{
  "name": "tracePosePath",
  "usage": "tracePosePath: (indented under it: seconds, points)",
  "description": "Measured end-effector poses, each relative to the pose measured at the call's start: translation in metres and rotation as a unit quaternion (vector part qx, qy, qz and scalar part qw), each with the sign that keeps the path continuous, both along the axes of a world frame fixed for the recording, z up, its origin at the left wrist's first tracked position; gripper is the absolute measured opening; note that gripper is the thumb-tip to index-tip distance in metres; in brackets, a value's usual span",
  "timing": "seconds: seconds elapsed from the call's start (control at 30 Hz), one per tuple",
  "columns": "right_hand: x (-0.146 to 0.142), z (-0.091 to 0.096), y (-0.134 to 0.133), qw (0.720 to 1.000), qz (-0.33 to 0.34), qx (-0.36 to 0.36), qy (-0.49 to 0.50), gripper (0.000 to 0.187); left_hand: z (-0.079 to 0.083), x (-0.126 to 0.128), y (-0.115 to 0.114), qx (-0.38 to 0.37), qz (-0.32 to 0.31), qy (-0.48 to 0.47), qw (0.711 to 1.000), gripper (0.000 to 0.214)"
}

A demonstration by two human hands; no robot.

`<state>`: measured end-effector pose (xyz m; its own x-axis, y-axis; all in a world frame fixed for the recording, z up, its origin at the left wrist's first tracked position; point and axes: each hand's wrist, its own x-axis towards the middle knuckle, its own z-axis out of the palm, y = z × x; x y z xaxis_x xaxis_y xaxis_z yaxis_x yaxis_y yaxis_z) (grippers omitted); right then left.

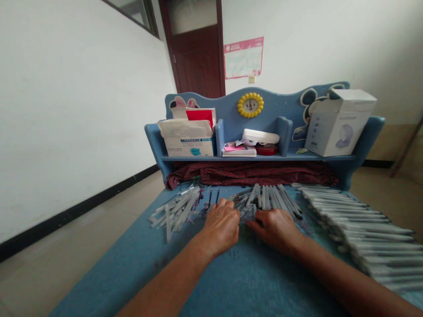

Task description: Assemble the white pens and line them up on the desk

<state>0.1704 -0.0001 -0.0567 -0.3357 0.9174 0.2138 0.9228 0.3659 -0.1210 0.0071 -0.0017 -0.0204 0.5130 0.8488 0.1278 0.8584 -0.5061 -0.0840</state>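
Note:
My left hand (223,226) and my right hand (276,229) rest close together on a blue desk (211,281), both with fingers curled down into a middle heap of thin grey and white pen parts (264,198). What the fingers hold is hidden under the hands. A loose heap of white pen tubes (176,209) lies just left of my left hand. A long neat row of white and grey pens (360,224) runs along the desk's right side, beside my right forearm.
A blue shelf back (280,105) with a yellow clock (250,105) stands at the desk's far edge. It holds a mask box (190,141), booklets, a red tin and a white carton (340,123). Red checked cloth (251,172) lies beneath. A dark door (198,57) is behind.

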Motion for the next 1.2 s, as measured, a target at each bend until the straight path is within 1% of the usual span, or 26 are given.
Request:
tracePosePath:
  seconds: [0.03, 0.07, 0.13, 0.27, 0.37, 0.47, 0.53, 0.6, 0.73, 0.77, 0.8, 0.83, 0.87, 0.9, 0.93, 0.97, 1.0, 1.03, 1.07, 1.1, 1.13, 1.2]
  points:
    - [-0.003, 0.001, 0.002, 0.999, -0.044, -0.023, 0.004, 0.038, -0.001, 0.002, 0.0, 0.017, 0.0, -0.004, 1.0, 0.018]
    - [-0.006, 0.002, 0.005, 0.996, -0.074, -0.043, 0.007, 0.039, -0.003, 0.005, 0.001, 0.028, 0.0, -0.008, 1.0, 0.02]
    - [-0.011, 0.004, 0.009, 0.993, -0.099, -0.07, 0.012, 0.038, -0.007, 0.01, 0.004, 0.031, 0.0, -0.012, 0.999, 0.021]
    - [-0.012, 0.007, 0.015, 0.987, -0.111, -0.108, 0.035, 0.031, -0.013, 0.018, 0.011, -0.009, 0.025, -0.037, 0.999, 0.024]
    - [-0.005, 0.008, 0.019, 0.981, -0.112, -0.145, 0.067, 0.022, -0.015, 0.02, 0.016, -0.04, 0.051, -0.069, 0.996, 0.025]
    - [0.007, 0.007, 0.023, 0.97, -0.098, -0.186, 0.118, 0.012, -0.016, 0.02, 0.018, -0.056, 0.069, -0.093, 0.992, 0.02]
    - [0.014, 0.005, 0.023, 0.957, -0.082, -0.223, 0.167, 0.017, -0.016, 0.017, 0.019, -0.062, 0.08, -0.123, 0.987, 0.017]
    - [0.02, 0.004, 0.022, 0.937, -0.063, -0.26, 0.225, 0.022, -0.015, 0.012, 0.022, -0.066, 0.087, -0.165, 0.98, 0.014]
    - [0.023, 0.004, 0.016, 0.881, -0.023, -0.325, 0.343, 0.024, -0.011, -0.001, 0.03, -0.099, 0.106, -0.267, 0.953, 0.014]
    - [0.022, 0.004, 0.015, 0.864, -0.011, -0.341, 0.369, 0.024, -0.009, -0.004, 0.032, -0.115, 0.11, -0.297, 0.941, 0.014]
    - [0.021, 0.004, 0.013, 0.848, 0.001, -0.354, 0.394, 0.024, -0.007, -0.006, 0.032, -0.14, 0.112, -0.346, 0.921, 0.014]
    - [0.019, 0.004, 0.012, 0.834, 0.012, -0.363, 0.414, 0.024, -0.005, -0.008, 0.032, -0.171, 0.11, -0.413, 0.888, 0.015]
    - [0.017, 0.004, 0.011, 0.818, 0.023, -0.371, 0.438, 0.024, -0.003, -0.009, 0.031, -0.207, 0.104, -0.491, 0.84, 0.017]
    - [0.015, 0.004, 0.009, 0.795, 0.035, -0.378, 0.473, 0.023, -0.001, -0.009, 0.03, -0.245, 0.094, -0.566, 0.782, 0.02]
    - [0.013, 0.004, 0.008, 0.763, 0.048, -0.382, 0.519, 0.022, 0.001, -0.009, 0.029, -0.28, 0.082, -0.628, 0.722, 0.023]
    - [0.011, 0.004, 0.007, 0.723, 0.062, -0.379, 0.574, 0.021, 0.003, -0.009, 0.027, -0.305, 0.072, -0.669, 0.674, 0.024]
    - [0.01, 0.004, 0.006, 0.676, 0.076, -0.369, 0.633, 0.019, 0.005, -0.008, 0.025, -0.32, 0.064, -0.69, 0.646, 0.023]
    - [0.01, 0.005, 0.005, 0.629, 0.089, -0.352, 0.687, 0.019, 0.006, -0.007, 0.023, -0.328, 0.058, -0.705, 0.626, 0.021]
    - [0.009, 0.006, 0.005, 0.59, 0.099, -0.331, 0.73, 0.019, 0.007, -0.006, 0.022, -0.331, 0.053, -0.719, 0.609, 0.018]
    - [0.01, 0.007, 0.004, 0.564, 0.105, -0.311, 0.758, 0.019, 0.008, -0.005, 0.021, -0.328, 0.05, -0.735, 0.592, 0.016]
    - [0.01, 0.008, 0.004, 0.545, 0.108, -0.297, 0.777, 0.018, 0.009, -0.005, 0.02, -0.323, 0.047, -0.75, 0.575, 0.014]
    - [0.011, 0.01, 0.004, 0.521, 0.103, -0.283, 0.799, 0.017, 0.01, -0.004, 0.019, -0.313, 0.039, -0.774, 0.55, 0.014]
